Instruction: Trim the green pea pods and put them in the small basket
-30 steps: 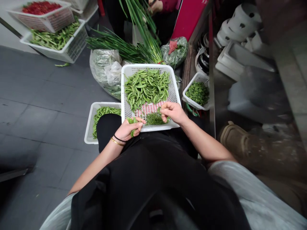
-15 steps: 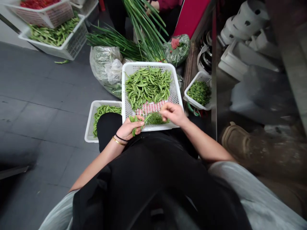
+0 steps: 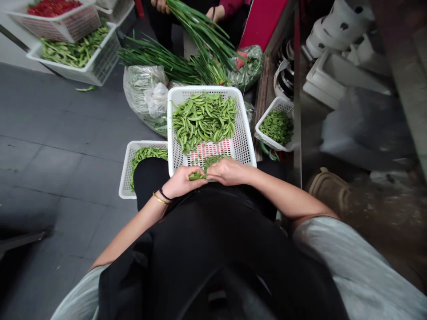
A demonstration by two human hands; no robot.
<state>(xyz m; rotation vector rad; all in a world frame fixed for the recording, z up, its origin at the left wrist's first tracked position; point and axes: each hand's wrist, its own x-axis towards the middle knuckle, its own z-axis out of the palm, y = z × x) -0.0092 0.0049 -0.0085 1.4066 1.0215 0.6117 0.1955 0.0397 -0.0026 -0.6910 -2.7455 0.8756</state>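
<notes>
A white plastic basket (image 3: 247, 129) rests on my lap. Flat green pea pods (image 3: 203, 118) are heaped in its far half, and a small pile of green trimmings (image 3: 213, 160) lies near its front edge. Over that front edge my left hand (image 3: 185, 180) is closed around a few pea pods (image 3: 197, 175). My right hand (image 3: 228, 172) meets it from the right, with fingertips pinched together at the ends of the held pods. What exactly sits between the right fingers is hidden.
A second white basket of pods (image 3: 125, 173) stands on the floor by my left knee. To the right is a basket of leafy greens (image 3: 276, 129). Beyond lie a bagged bundle (image 3: 145, 93) and long green stalks (image 3: 160, 58); another person's hand (image 3: 216, 13) is behind them. Stacked baskets (image 3: 96, 62) stand far left.
My right hand has moved left and down from above the trimmings to meet my left hand. The other person's bunch of stalks has tilted lower.
</notes>
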